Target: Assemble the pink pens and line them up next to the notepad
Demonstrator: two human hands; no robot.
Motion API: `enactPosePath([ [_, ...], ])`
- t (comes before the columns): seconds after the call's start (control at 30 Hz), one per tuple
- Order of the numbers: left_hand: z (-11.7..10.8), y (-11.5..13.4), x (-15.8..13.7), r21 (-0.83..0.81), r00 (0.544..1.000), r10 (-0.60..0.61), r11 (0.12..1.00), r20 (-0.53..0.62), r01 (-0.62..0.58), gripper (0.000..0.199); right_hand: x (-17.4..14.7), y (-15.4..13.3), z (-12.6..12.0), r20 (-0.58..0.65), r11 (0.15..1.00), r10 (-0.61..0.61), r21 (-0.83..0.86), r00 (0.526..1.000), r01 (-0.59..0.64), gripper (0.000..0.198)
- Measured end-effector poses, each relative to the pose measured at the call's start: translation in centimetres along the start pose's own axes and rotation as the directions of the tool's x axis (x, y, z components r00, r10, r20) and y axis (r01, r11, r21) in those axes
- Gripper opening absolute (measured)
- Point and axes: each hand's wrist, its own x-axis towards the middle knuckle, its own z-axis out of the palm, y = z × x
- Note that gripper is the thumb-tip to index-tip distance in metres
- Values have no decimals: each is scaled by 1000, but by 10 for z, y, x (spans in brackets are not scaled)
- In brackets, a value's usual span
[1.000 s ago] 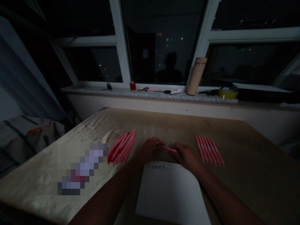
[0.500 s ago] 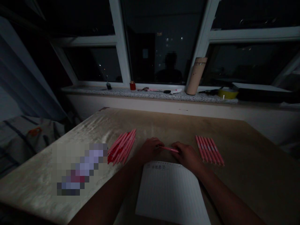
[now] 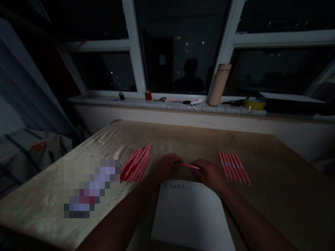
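In the head view a slim pink pen lies crosswise between my hands above the top edge of a notebook. My left hand is closed at its left end, where something small and dark shows by the fingertips. At the other end, my right hand grips the pen between thumb and fingers. Below the hands is a lined notebook with handwriting along its top. A loose heap of pink pens with red among them lies left of my left hand. Several pink pens lie side by side to the right.
A pixelated long object lies on the left of the table. Behind the table, the windowsill bears a tall beige bottle, a small red jar and a yellow tape roll.
Very little differs. The pen stays between both hands, with the fingers of my right hand shifted slightly on it. The heap and the row of pens have not moved.
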Motion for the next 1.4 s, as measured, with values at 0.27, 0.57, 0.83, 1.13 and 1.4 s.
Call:
enactPosePath([
  [0.27,-2,2,0,23,1000,10,1000,11,-10,20,-1,-4,-1,11,1000,8,-15,1000,-8,15],
  [0.57,-1,2,0,5,1000,6,1000,3,-6,18,-1,-1,2,-13,999,38,-17,999,-39,6],
  [0.83,-2,2,0,12,1000,5,1000,7,-5,17,-2,-1,-2,-1,1000,-13,3,1000,13,16],
  [1.13,-1,1,0,-1,1000,-2,1000,-6,2,18,-1,-3,-1,-5,1000,8,-21,1000,-8,18],
  [1.4,0,0,0,8,1000,0,1000,-4,0,16,-2,-1,1,-35,998,51,-39,998,-53,12],
])
